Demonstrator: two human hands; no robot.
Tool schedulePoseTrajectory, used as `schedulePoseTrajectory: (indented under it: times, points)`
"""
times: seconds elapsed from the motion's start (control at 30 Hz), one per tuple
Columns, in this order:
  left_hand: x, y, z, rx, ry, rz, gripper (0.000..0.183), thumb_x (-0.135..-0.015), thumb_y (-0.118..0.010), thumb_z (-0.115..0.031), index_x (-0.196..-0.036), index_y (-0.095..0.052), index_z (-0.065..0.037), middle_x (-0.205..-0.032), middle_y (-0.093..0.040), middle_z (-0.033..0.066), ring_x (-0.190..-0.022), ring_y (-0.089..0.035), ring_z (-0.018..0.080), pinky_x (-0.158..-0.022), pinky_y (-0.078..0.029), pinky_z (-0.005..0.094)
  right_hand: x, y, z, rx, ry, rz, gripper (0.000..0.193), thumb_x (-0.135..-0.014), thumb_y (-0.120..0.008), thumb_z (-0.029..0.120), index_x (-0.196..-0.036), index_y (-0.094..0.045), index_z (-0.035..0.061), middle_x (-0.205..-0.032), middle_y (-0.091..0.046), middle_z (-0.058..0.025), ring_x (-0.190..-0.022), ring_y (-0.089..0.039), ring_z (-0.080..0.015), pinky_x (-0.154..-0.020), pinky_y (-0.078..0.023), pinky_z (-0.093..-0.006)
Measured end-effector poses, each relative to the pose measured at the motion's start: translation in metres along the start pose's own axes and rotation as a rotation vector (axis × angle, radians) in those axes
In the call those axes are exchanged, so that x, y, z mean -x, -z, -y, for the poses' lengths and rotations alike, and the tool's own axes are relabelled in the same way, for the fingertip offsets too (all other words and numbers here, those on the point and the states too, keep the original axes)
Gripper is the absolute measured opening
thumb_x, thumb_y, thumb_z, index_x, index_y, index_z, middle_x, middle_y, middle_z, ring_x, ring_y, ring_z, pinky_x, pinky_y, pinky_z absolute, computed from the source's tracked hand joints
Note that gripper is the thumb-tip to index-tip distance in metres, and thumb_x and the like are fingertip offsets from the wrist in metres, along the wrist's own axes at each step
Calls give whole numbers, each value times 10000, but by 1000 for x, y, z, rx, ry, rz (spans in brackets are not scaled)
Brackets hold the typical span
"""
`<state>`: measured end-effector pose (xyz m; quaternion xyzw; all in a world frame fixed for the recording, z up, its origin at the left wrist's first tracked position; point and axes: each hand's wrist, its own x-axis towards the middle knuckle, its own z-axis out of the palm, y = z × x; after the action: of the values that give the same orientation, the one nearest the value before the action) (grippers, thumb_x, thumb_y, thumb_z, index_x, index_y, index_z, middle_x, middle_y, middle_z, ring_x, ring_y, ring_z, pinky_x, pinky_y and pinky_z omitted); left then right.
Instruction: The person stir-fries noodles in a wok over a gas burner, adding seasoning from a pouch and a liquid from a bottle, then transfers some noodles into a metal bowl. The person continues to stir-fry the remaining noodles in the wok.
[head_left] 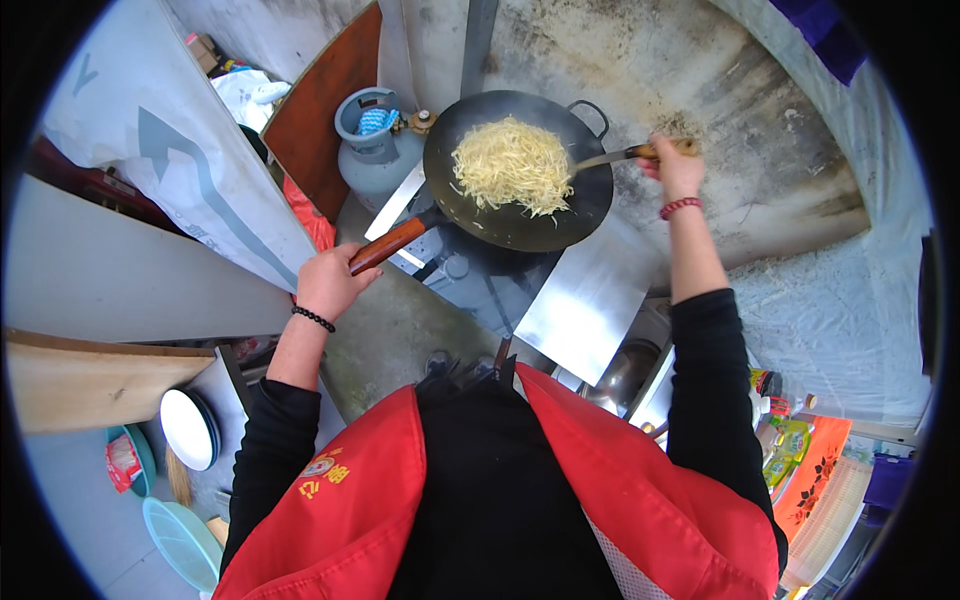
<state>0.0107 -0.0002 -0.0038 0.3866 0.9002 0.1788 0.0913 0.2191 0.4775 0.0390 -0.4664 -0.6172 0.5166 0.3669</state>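
Observation:
A dark wok [550, 228] with a red-brown wooden handle rests above the stove, tilted a little. In it lies a heap of pale yellow shreds [512, 165], either noodles or finely cut potato; I cannot tell which. My left hand [333, 284] is closed around the wok's wooden handle. On the far right side of the wok, my right hand [675, 166] grips the wooden end of a spatula [610, 158]. The spatula's metal shaft reaches over the rim, and its blade is hidden at the right edge of the heap.
A grey gas cylinder [372, 150] stands left of the wok, beside a brown board [318, 110]. Shiny metal sheets [585, 310] flank the stove. White plates [188, 430] and a teal basket [183, 540] are at lower left; bottles [785, 390] stand at right.

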Motion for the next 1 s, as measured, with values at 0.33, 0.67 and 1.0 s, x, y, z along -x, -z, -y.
schedulePoseTrajectory:
  times: [0.33, 0.67, 1.0]
  points:
    - [0, 2, -3, 4, 38, 30, 336, -792, -818, -381, -995, -739, -125, -824, -726, 122, -783, -706, 335, -712, -556, 440, 43, 1, -54, -396, 10, 264, 195, -921, -750, 104, -1057, -684, -19, -978, -740, -173, -748, -739, -239, -651, -613, -278]
    - [0, 7, -5, 0, 70, 77, 384, -789, -828, -375, -1060, -742, -117, -846, -722, 153, -808, -701, 347, -729, -547, 432, 139, 29, 78, 419, 1117, 764, 173, -780, -810, 21, -927, -728, 62, -1020, -743, -135, -862, -731, -303, -756, -593, -366]
    - [2, 3, -5, -5, 73, 72, 374, -788, -823, -388, -1047, -742, -131, -844, -725, 138, -799, -701, 343, -726, -551, 439, 163, -19, 49, 554, 1185, 702, 159, -792, -786, 73, -935, -718, 77, -1030, -739, -113, -877, -723, -314, -750, -603, -386]
